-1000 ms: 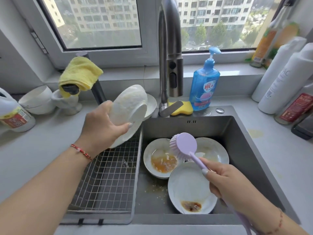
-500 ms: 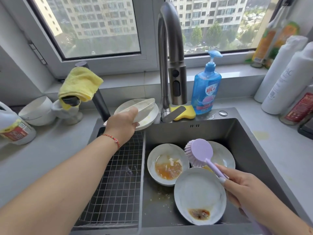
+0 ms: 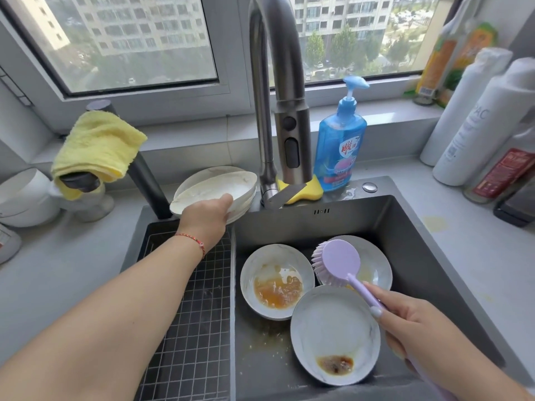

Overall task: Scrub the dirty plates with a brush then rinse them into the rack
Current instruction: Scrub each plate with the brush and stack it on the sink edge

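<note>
Fingers of my right hand [image 3: 417,328] curl round the lilac plastic dish brush [image 3: 341,263], its head hovering over three sauce-stained white plates [image 3: 333,322] in the dark steel sink [image 3: 405,227]. Farther off, my left hand [image 3: 207,217] grips the top one of the white plates stacked [image 3: 220,188] behind the wire rack [image 3: 188,314], by the tap. I judge one plate is being set aside, so next the left hand should lift a dirty one for scrubbing.
</note>
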`<state>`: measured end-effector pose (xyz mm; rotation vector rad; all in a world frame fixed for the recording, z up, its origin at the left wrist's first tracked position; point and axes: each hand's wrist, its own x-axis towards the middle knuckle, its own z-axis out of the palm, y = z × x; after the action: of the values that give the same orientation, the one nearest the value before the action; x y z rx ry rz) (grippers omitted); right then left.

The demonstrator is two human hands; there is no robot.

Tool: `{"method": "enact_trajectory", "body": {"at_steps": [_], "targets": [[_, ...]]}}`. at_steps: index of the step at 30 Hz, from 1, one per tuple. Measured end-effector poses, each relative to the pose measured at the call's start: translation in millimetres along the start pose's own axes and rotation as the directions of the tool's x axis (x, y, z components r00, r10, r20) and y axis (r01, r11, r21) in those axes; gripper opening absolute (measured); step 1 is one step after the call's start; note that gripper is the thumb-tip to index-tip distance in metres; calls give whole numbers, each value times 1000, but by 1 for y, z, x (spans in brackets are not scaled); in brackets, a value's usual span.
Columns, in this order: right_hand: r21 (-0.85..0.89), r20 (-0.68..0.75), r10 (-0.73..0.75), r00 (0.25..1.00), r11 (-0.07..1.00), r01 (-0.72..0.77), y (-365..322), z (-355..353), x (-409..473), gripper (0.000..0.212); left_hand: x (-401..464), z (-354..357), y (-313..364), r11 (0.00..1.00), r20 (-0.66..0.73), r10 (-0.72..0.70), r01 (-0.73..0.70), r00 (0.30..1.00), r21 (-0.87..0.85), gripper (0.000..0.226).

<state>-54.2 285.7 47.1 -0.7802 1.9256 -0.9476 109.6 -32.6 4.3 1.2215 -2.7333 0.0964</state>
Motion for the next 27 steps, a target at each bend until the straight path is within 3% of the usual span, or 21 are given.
{"method": "enact_trajectory", "body": {"at_steps": [13,18,22,27], "targets": [[-24,-26,63,998,998,-63,13,1,6,43,10,26,-3,988,42,27,-20,999,-153,4],[-15,-33,69,997,997,-70,11,1,4,42,7,33,-2,983,43,14,-6,999,-181,24],[-12,-37,79,996,997,-79,9,-2,3,42,6,40,-4,976,40,-17,25,999,-215,16],[-29,-30,58,998,998,-59,10,-7,3,43,6,43,-1,969,65,-73,86,995,-231,25]]}}
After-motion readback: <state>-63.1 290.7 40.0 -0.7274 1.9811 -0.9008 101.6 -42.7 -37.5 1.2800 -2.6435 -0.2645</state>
